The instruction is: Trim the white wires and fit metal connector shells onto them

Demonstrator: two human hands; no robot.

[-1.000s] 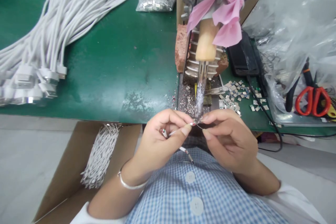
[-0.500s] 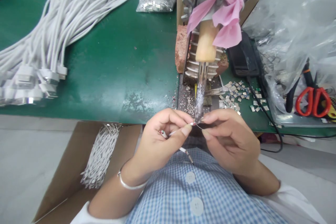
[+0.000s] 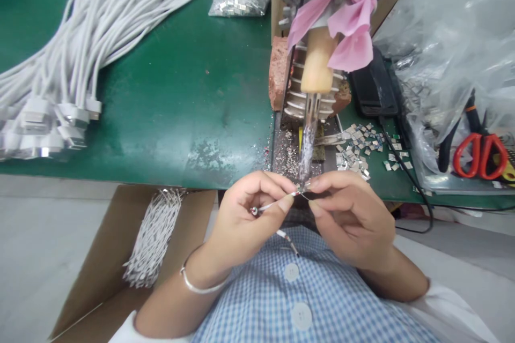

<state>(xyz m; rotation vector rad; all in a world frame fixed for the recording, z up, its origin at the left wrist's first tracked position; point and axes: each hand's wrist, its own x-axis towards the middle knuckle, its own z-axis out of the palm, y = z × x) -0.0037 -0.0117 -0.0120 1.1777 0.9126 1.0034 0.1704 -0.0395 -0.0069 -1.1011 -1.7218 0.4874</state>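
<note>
My left hand [image 3: 247, 220] pinches a short white cable [image 3: 265, 207] between thumb and forefinger. Its stripped end points at the tip of a downward-mounted soldering iron [image 3: 317, 67], and other cable ends stick out around the palm and below the hand. With fingers closed, my right hand [image 3: 354, 217] grips a thin solder wire [image 3: 304, 196] just right of the tip. A small metallic piece seems to sit at its upper fingertips, too small to make out. Both hands' fingertips nearly meet under the iron.
Small metal connectors [image 3: 358, 144] lie right of the iron, near a black phone-like device [image 3: 373, 86]. Red-handled scissors [image 3: 480, 153] rest farther right by plastic bags [image 3: 446, 27]. White USB cables [image 3: 100, 27] fill the left. Below, a cardboard box [image 3: 94, 262] holds short white cables [image 3: 155, 236].
Both hands have shifted very slightly down in view, with fingertips a little lower beneath the iron tip. The cable end at the left palm has turned a little. Both grips are unchanged.
</note>
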